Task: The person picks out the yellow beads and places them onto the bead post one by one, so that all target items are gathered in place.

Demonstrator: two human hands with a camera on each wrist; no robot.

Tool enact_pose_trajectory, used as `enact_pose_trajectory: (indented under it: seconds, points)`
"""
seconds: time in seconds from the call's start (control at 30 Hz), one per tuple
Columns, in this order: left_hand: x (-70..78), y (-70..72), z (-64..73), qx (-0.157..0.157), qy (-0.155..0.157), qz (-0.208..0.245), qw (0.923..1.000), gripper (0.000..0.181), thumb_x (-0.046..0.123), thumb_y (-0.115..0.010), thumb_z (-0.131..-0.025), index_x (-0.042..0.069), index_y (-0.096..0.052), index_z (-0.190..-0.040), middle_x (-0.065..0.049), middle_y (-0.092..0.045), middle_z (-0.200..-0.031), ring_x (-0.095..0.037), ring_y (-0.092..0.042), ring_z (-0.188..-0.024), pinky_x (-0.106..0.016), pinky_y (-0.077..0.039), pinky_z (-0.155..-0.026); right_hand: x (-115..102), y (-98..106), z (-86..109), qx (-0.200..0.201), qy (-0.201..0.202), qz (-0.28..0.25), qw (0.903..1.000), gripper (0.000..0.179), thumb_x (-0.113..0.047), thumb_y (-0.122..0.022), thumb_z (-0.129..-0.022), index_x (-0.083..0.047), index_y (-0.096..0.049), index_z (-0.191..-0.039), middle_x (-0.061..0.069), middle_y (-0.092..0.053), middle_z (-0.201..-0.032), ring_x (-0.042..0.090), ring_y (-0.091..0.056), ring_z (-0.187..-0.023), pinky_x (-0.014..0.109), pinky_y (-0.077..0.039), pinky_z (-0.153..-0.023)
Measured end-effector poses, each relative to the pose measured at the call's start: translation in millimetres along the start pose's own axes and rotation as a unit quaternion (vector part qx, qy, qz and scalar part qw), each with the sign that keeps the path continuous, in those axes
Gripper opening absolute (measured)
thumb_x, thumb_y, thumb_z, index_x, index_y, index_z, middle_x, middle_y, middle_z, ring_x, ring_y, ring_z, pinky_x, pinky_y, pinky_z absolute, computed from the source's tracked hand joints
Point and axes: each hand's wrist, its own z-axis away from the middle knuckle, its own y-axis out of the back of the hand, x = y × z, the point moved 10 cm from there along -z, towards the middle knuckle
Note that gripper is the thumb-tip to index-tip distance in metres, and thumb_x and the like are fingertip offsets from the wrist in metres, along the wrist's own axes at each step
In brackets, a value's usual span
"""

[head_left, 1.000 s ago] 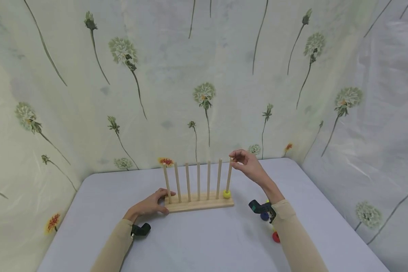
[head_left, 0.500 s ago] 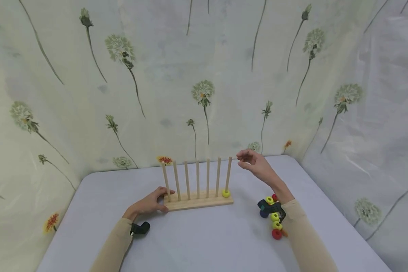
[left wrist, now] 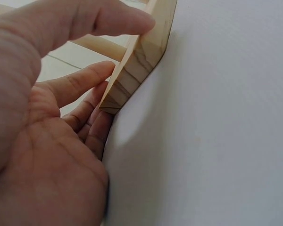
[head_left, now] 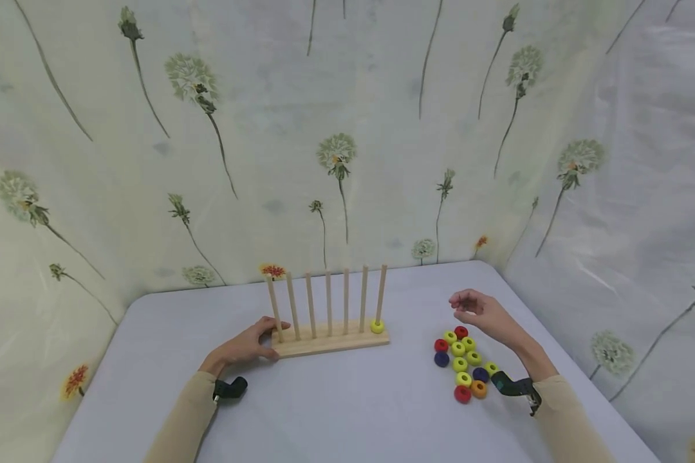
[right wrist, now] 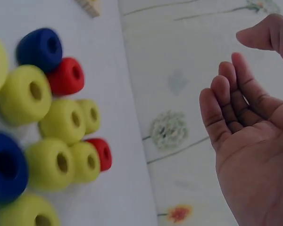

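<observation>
A wooden peg rack [head_left: 331, 343], a flat base with several upright dowels, stands mid-table in the head view. On its rightmost dowel, down at the base, sits a yellow bead [head_left: 377, 326]. My left hand [head_left: 244, 344] holds the rack's left end, thumb at the near side and fingers at the far side; the left wrist view shows the base's end [left wrist: 134, 77] between them. My right hand [head_left: 489, 316] hovers above the table with loosely bent fingers and nothing in them. Below and left of it lie loose beads, among them a red bead [head_left: 461, 332] and a yellow bead [head_left: 468, 343].
The loose beads form a cluster on the right of the white-covered table [head_left: 347, 411], with a blue bead [head_left: 441, 359], an orange bead [head_left: 479, 388] and several yellow ones. A dandelion-patterned curtain [head_left: 266, 128] hangs behind and at the sides.
My right hand has let go at the rightmost dowel's top and moved right and down toward the loose beads, uncovering them. The left hand stays at the rack's end; the head view shifted slightly.
</observation>
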Motion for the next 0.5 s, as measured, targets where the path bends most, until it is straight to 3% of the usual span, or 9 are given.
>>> enact_pose_trajectory:
  seconds: [0.27, 0.5]
  points:
    - [1.7, 0.6, 1.5, -0.001, -0.007, -0.004, 1.0, 0.067, 0.025, -0.08, -0.076, 0.021, -0.052, -0.137, -0.01, -0.042, -0.135, -0.029, -0.038, -0.129, -0.049, -0.03, -0.106, 64.4, 10.3, 54.2, -0.012, -0.078, 0.019, 0.9967, 0.038, -0.018, -0.062, -0.093, 0.003, -0.051, -0.123, 0.02, -0.058, -0.117, 0.008, -0.057, -0.095, 0.017, -0.049, -0.08]
    - [1.7, -0.3, 0.7, 0.0, -0.007, -0.001, 1.0, 0.066, 0.026, -0.08, -0.076, 0.022, -0.052, -0.136, -0.009, -0.042, -0.135, -0.029, -0.039, -0.129, -0.05, -0.03, -0.106, 100.1, 8.4, 84.1, -0.026, -0.137, 0.013, 0.9901, 0.044, -0.018, -0.065, -0.09, 0.004, -0.05, -0.124, 0.016, -0.058, -0.115, 0.013, -0.056, -0.094, 0.023, -0.05, -0.076]
